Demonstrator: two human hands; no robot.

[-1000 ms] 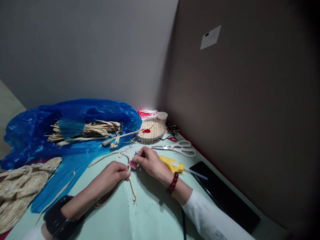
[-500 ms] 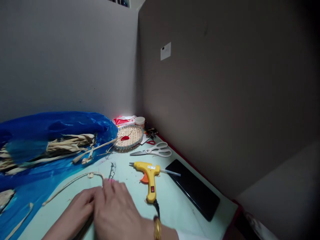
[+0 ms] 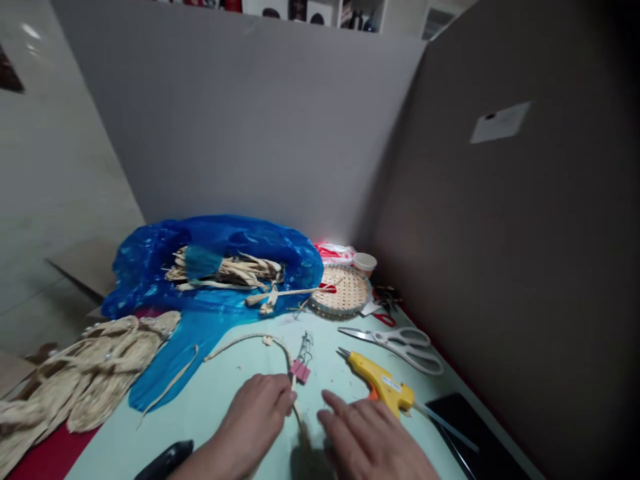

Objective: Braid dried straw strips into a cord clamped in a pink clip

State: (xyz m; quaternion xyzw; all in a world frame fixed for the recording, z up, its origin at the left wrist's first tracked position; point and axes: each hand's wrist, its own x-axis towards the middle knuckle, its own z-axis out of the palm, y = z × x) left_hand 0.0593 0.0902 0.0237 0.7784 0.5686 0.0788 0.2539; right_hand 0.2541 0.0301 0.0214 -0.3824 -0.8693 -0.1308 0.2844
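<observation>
My left hand [image 3: 257, 417] is closed around a thin straw cord [image 3: 250, 338], pinching it between thumb and fingers. The cord curves away over the pale green table top to the far left, with a small knot of straw on it. Just beyond my fingertips a pink binder clip [image 3: 301, 371] grips the cord, its wire handles linked to more metal wire. My right hand [image 3: 373, 440] hovers right of the cord's blurred near end, fingers bent and apart, with nothing visible in them. A yellow glue gun [image 3: 385, 383] with a clear stick lies just beyond this hand.
White-handled scissors [image 3: 395, 343], a black phone-like slab [image 3: 480, 440] and a round woven basket [image 3: 343, 293] lie right and behind. A blue plastic bag [image 3: 145, 260] holds dried straw. Woven straw slippers [image 3: 110, 373] lie left; a black object [image 3: 165, 461] is beside my left forearm. Grey partitions enclose the back and right.
The view has swung left, bringing the straw slippers into sight. My hands, earlier pressed together over the cord, are now apart; the right one has moved away, uncovering the pink clip.
</observation>
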